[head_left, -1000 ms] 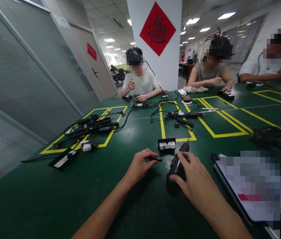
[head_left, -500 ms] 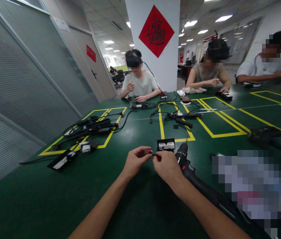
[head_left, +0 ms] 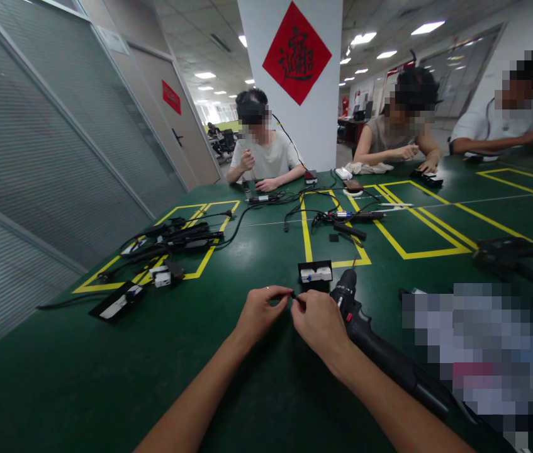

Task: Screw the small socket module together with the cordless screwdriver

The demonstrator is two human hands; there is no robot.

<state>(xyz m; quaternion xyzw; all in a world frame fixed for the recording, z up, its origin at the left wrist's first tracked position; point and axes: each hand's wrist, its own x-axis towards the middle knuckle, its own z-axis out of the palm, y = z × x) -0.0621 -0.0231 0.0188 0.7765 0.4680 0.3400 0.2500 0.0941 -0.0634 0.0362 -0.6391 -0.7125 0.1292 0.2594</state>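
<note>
My left hand (head_left: 260, 313) and my right hand (head_left: 319, 324) meet above the green table (head_left: 106, 377), both pinching a small black part (head_left: 294, 296) between their fingertips. A ring shows on my left hand. A black electric screwdriver (head_left: 370, 340) lies on the table just right of my right hand, its tip pointing away from me. A small black tray with white pieces (head_left: 316, 273) stands just beyond my hands.
Yellow tape boxes mark the table. Black cables and adapters (head_left: 176, 239) lie at the left, more tools (head_left: 348, 219) in the middle. A blurred flat object (head_left: 483, 352) fills the near right. Three other people sit at the far side by a white pillar (head_left: 301, 82).
My right hand let go of the screwdriver and came over to my left hand; both now pinch the small part. The screwdriver now lies at the right.
</note>
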